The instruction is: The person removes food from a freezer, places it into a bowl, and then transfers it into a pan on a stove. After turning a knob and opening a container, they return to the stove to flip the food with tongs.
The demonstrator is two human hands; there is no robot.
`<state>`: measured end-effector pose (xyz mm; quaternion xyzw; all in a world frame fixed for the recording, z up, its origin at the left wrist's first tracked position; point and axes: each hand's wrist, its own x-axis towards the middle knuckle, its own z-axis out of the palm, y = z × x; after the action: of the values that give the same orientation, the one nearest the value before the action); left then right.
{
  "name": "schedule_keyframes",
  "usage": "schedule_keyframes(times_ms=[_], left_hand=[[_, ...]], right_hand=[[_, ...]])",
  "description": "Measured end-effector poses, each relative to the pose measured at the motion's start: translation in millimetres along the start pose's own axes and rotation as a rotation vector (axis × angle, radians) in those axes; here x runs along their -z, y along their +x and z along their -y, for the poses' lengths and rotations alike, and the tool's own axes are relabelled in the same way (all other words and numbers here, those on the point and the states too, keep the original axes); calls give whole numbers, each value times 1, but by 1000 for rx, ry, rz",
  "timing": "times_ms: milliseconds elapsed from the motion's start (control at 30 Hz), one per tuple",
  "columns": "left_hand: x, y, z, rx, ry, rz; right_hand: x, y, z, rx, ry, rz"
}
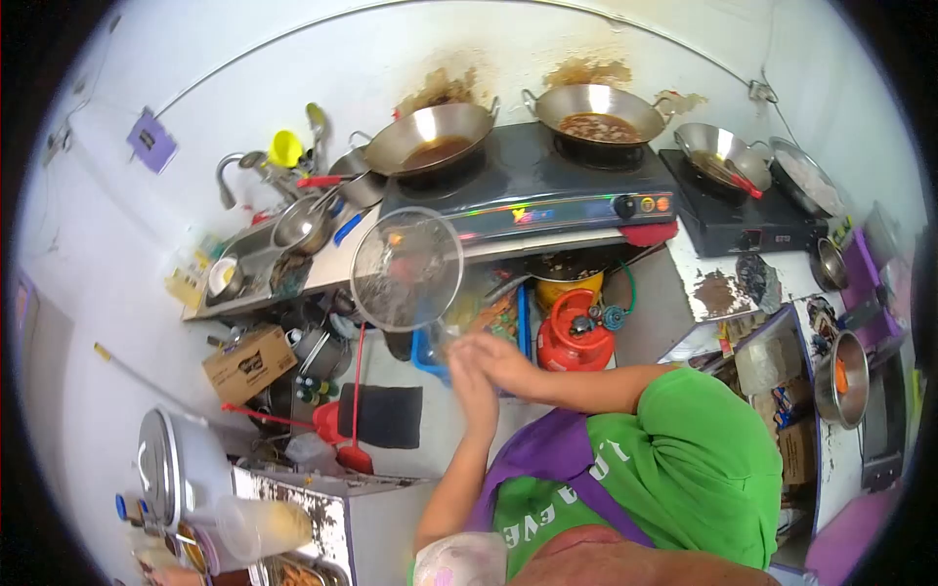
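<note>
A large round mesh strainer point(406, 269) with a metal rim is held out in front of me, beside the stove's left front corner. My left hand point(474, 376) and my right hand point(500, 363) meet at its handle end, fingers closed together. The hands cover most of the handle. Beneath them, partly hidden, stands a blue crate point(523, 327) on the floor. Behind the strainer, a wok point(433, 142) with brown liquid sits on the black two-burner stove point(518, 186). A second wok point(601, 115) on the right burner holds frothy brown liquid.
A red gas cylinder point(576, 337) stands under the counter. To the right, another wok point(723, 156) rests on a smaller stove point(747, 220). The sink point(244, 259) with bowls is at left. Below lie a cardboard box point(250, 367) and a red dustpan point(354, 459).
</note>
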<state>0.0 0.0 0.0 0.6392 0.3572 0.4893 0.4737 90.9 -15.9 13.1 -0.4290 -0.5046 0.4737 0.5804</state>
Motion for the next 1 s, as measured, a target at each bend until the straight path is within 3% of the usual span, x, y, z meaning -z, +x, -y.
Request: schedule_keyframes(times_ms=[100, 133, 200, 233, 300, 400, 433, 500, 533, 633, 833, 1000], left_hand=[[-57, 17, -33, -53, -21, 152], [-76, 22, -42, -59, -81, 212], [-103, 34, -40, -154, -63, 336], [-110, 36, -39, -209, 5, 425], [-120, 38, -35, -316, 151, 600], [-125, 34, 16, -171, 174, 806], [-124, 31, 36, -218, 256, 846], [-118, 27, 72, -310, 421, 924], [-115, 24, 85, -228, 462, 927], [-102, 26, 97, -44, 566, 877], [-81, 40, 89, 69, 655, 712], [-76, 49, 90, 4, 649, 729]], right_hand=[[62, -4, 28, 85, 224, -169], [90, 1, 41, 162, 40, -226], [144, -3, 81, 87, 216, -334], [169, -8, 100, 57, 115, -415], [234, -12, 116, 204, -119, -479], [312, -22, 169, 87, -370, -657], [331, -24, 189, 7, -600, -736], [380, -26, 203, 168, -1144, -890], [404, -26, 210, 251, -1430, -894], [447, -18, 223, 44, -1720, -872], [502, 22, 205, -124, -1864, -758], [495, 52, 182, -69, -1590, -724]])
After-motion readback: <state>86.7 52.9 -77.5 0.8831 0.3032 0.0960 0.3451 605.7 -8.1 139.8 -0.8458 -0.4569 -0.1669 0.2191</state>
